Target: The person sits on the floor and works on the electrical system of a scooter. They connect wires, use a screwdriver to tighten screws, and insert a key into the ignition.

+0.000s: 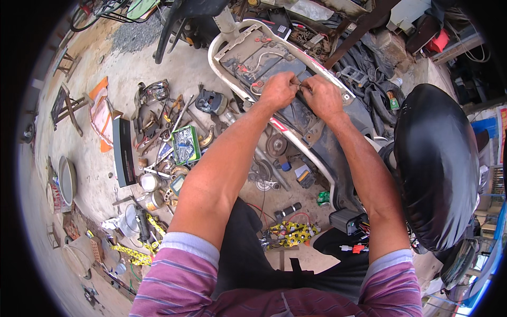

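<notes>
Both hands are over the open foot deck of an electric scooter body (215,57), a white-edged frame with a dusty dark tray inside. My left hand (280,91) is closed in a pinch, its fingertips nearly meeting those of my right hand (322,96), also pinched. Something small and thin, perhaps a wire end, lies between them; I cannot make it out. To the left of my left hand, a pale cable (262,61) curves over dark batteries (285,70) in the tray. A red-ended lead (257,84) lies close by my left hand.
A black scooter seat (435,164) stands at the right. On the floor at left are a green box of screws (186,145), a long dark box (124,152) and scattered metal parts. A black controller box with wires (347,221) sits below my right forearm. Yellow-wrapped cables (290,234) lie nearer.
</notes>
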`<act>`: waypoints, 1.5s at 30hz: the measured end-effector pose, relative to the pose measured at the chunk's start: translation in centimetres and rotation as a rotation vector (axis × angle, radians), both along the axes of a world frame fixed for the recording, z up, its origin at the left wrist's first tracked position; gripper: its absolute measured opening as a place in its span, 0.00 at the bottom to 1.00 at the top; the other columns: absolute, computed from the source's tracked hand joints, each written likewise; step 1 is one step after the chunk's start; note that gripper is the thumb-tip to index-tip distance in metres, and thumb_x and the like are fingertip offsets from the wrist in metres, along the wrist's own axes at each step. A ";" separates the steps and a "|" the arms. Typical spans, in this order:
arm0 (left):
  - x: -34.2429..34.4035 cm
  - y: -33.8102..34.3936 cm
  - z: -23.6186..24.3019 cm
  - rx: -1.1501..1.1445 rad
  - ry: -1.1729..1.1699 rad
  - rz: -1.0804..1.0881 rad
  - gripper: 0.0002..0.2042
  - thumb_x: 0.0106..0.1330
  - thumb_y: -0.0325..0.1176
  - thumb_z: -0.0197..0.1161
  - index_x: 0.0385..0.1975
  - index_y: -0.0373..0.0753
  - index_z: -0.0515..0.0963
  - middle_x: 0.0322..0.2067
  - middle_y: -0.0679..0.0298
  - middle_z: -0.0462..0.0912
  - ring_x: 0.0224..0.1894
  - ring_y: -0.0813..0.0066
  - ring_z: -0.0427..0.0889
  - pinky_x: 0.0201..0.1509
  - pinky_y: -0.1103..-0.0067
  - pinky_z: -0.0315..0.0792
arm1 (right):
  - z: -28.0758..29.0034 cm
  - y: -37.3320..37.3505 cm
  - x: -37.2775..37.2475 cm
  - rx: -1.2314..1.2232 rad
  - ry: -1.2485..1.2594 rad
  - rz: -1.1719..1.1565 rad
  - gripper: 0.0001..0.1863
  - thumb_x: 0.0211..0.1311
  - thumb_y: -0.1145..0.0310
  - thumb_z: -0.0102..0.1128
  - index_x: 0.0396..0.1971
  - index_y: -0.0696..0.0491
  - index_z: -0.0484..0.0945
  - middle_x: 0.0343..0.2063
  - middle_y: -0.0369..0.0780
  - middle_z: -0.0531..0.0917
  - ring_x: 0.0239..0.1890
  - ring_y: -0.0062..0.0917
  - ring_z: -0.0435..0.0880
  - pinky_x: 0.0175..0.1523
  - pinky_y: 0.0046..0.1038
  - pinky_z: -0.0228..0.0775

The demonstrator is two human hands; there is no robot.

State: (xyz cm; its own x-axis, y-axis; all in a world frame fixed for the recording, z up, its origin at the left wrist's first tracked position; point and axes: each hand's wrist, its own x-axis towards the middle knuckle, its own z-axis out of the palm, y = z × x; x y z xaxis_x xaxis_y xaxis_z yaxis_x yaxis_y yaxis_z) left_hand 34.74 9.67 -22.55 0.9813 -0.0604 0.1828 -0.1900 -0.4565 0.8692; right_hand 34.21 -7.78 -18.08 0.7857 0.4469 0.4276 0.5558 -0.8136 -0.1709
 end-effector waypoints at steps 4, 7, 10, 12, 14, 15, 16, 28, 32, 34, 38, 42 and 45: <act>0.0 0.1 0.0 -0.011 0.009 -0.008 0.09 0.63 0.31 0.65 0.37 0.32 0.82 0.26 0.53 0.86 0.28 0.63 0.87 0.39 0.67 0.78 | -0.1 0.0 0.1 0.030 -0.052 0.047 0.05 0.57 0.69 0.71 0.33 0.51 0.86 0.35 0.38 0.86 0.36 0.38 0.87 0.41 0.38 0.79; 0.0 0.2 0.0 -0.016 0.010 -0.012 0.09 0.63 0.30 0.66 0.38 0.32 0.82 0.27 0.52 0.86 0.30 0.63 0.87 0.39 0.67 0.78 | -0.1 0.0 0.1 0.076 -0.038 0.043 0.05 0.57 0.70 0.72 0.34 0.51 0.87 0.35 0.36 0.86 0.37 0.36 0.87 0.42 0.37 0.80; 0.0 0.4 0.0 0.003 -0.042 -0.007 0.09 0.63 0.30 0.66 0.38 0.31 0.82 0.28 0.53 0.86 0.30 0.64 0.87 0.40 0.68 0.78 | -0.2 0.0 0.1 0.144 -0.012 0.035 0.05 0.57 0.71 0.72 0.34 0.51 0.87 0.36 0.36 0.86 0.37 0.35 0.88 0.43 0.35 0.80; 0.0 0.4 -0.1 -0.011 -0.042 -0.018 0.09 0.63 0.31 0.67 0.38 0.32 0.82 0.28 0.54 0.86 0.30 0.65 0.86 0.39 0.69 0.78 | -0.2 -0.1 0.1 0.162 0.001 0.029 0.06 0.58 0.71 0.71 0.35 0.52 0.87 0.37 0.37 0.86 0.38 0.34 0.88 0.43 0.34 0.80; 0.0 0.5 -0.1 -0.054 0.001 -0.040 0.09 0.64 0.31 0.67 0.38 0.32 0.82 0.28 0.55 0.86 0.30 0.66 0.86 0.39 0.69 0.77 | -0.2 -0.1 0.1 0.181 0.042 0.027 0.06 0.58 0.71 0.71 0.35 0.52 0.87 0.37 0.37 0.86 0.37 0.33 0.88 0.43 0.34 0.80; 0.1 0.5 -0.1 -0.057 0.010 -0.041 0.09 0.64 0.31 0.67 0.38 0.32 0.82 0.28 0.55 0.86 0.30 0.67 0.85 0.39 0.69 0.77 | -0.2 -0.1 0.1 0.194 0.066 0.022 0.06 0.58 0.71 0.71 0.35 0.53 0.87 0.37 0.38 0.86 0.37 0.33 0.88 0.42 0.34 0.80; 0.0 0.5 -0.2 -0.058 0.014 -0.039 0.09 0.64 0.31 0.67 0.38 0.32 0.82 0.28 0.56 0.86 0.30 0.67 0.85 0.39 0.70 0.77 | -0.2 -0.1 0.1 0.192 0.066 0.026 0.06 0.58 0.71 0.71 0.35 0.53 0.87 0.37 0.38 0.86 0.37 0.33 0.88 0.42 0.34 0.80; 0.3 0.3 -0.1 -0.086 0.075 -0.026 0.08 0.66 0.30 0.67 0.38 0.32 0.83 0.27 0.58 0.86 0.29 0.71 0.84 0.38 0.72 0.78 | 0.1 0.2 1.6 0.317 0.466 -0.179 0.12 0.60 0.68 0.72 0.42 0.55 0.89 0.35 0.39 0.89 0.32 0.24 0.85 0.42 0.28 0.79; 1.6 0.7 0.2 -0.154 0.090 0.016 0.09 0.67 0.31 0.67 0.39 0.32 0.84 0.28 0.60 0.86 0.30 0.73 0.84 0.37 0.73 0.78 | -0.3 -0.1 2.9 0.563 0.694 -0.214 0.15 0.60 0.67 0.71 0.46 0.56 0.88 0.34 0.38 0.90 0.32 0.20 0.85 0.41 0.25 0.78; 2.1 0.9 0.3 -0.201 0.122 -0.010 0.09 0.67 0.30 0.67 0.39 0.31 0.84 0.28 0.60 0.86 0.30 0.74 0.83 0.37 0.74 0.77 | -0.9 -0.1 3.5 0.671 0.731 -0.196 0.17 0.59 0.69 0.69 0.48 0.57 0.87 0.33 0.37 0.89 0.31 0.17 0.84 0.40 0.22 0.76; 2.7 1.0 -0.1 -0.081 0.073 -0.016 0.11 0.65 0.34 0.68 0.39 0.33 0.85 0.32 0.55 0.88 0.34 0.65 0.86 0.42 0.70 0.78 | -2.1 -0.2 4.1 0.695 0.693 -0.192 0.15 0.60 0.69 0.69 0.45 0.58 0.88 0.32 0.37 0.90 0.30 0.17 0.84 0.38 0.23 0.76; 2.7 0.9 -0.6 0.050 -0.003 -0.019 0.13 0.63 0.37 0.68 0.40 0.35 0.85 0.36 0.49 0.88 0.41 0.52 0.87 0.48 0.65 0.78 | -2.6 -0.2 4.3 0.664 0.676 -0.236 0.12 0.60 0.68 0.69 0.42 0.58 0.88 0.31 0.36 0.90 0.30 0.16 0.83 0.38 0.22 0.76; 2.8 0.8 -0.7 0.076 -0.042 -0.037 0.13 0.63 0.37 0.67 0.40 0.35 0.86 0.38 0.48 0.87 0.44 0.49 0.86 0.51 0.64 0.77 | -2.7 -0.3 4.5 0.691 0.710 -0.241 0.11 0.60 0.68 0.70 0.40 0.58 0.88 0.31 0.35 0.89 0.30 0.16 0.82 0.38 0.22 0.75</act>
State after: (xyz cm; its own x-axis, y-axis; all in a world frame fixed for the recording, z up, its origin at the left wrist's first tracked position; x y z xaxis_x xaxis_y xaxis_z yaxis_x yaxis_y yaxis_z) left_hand 37.52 10.49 -23.29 0.9697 -0.1121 0.2170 -0.2435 -0.5128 0.8232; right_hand 38.74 -8.12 -20.81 0.9948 0.0755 -0.0677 -0.0222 -0.4887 -0.8722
